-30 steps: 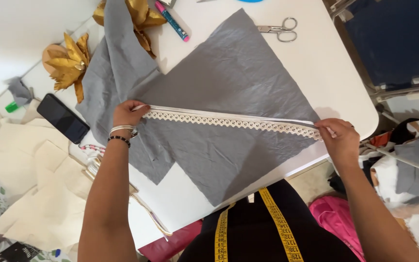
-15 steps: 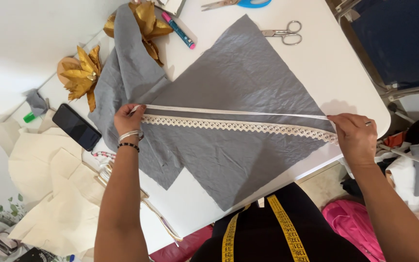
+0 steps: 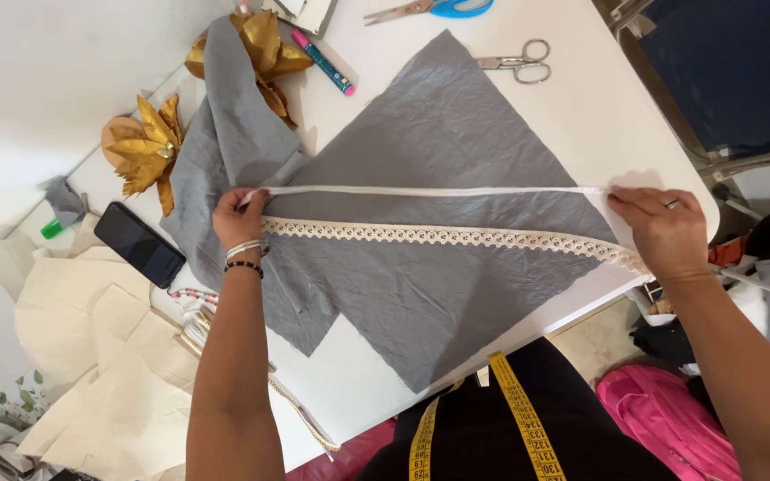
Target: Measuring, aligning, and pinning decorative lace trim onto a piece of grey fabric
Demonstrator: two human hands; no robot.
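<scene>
Two hands stretched our white tape [image 3: 421, 191] flat across the grey fabric [image 3: 438, 178] on the worktop [image 3: 599, 107]: left hand [image 3: 238, 218] and right hand [image 3: 666, 232] each in a pinching grip on one end, lace trim [image 3: 447, 235] just beside it.

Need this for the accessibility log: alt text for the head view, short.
Seen from above, a person's left hand and right hand stretch a white tape and a cream lace trim across grey fabric on a white table. Scissors, a pink marker, gold flowers and a phone lie around it.
</scene>
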